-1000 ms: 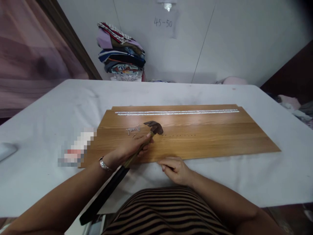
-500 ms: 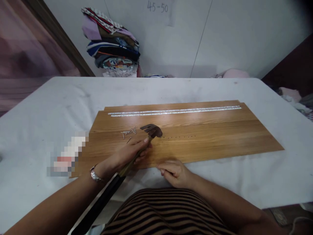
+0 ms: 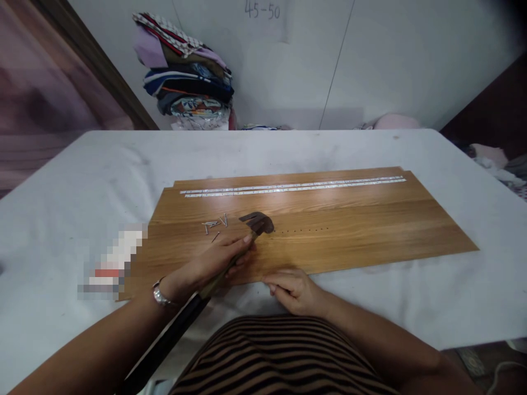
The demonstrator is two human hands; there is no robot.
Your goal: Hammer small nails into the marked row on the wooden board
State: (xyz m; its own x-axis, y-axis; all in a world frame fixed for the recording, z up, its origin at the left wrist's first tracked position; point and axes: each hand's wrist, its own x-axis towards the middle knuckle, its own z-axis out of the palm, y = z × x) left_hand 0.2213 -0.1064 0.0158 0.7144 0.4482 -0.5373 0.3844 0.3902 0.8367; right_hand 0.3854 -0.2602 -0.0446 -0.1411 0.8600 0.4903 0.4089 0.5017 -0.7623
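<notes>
My left hand [image 3: 224,255] is wrapped round the hammer [image 3: 197,303] high on its handle, thumb laid along the neck and fingers closed underneath. The hammer slants across the near edge of the wooden board [image 3: 370,219], its claw head over the board's middle and its black grip reaching back past that edge. I take this short hold to be for control, since it brings the weight of the head close to my fingers. Whether the head rests on the board or hangs just above it, I cannot tell.

My right hand [image 3: 292,292] is loosely curled at the board's near edge, fingers folded in, pinching nothing that I can see. It may be steadying the board, though the contact is unclear.

On the left part of the board are loose nails [image 3: 211,224], with a single nail [image 3: 216,237] apart on their near side, probably placed for easy picking by my left hand. Along the board's middle runs a row of dark dots [image 3: 301,230], too small to tell as nail heads or holes; their line looks deliberate. Two white strips [image 3: 255,187] lie side by side near the board's far edge, well apart from the hammer. The counter [image 3: 57,219] supports the board flat from below, and folded clothes [image 3: 189,88] are stacked beyond its far edge.
</notes>
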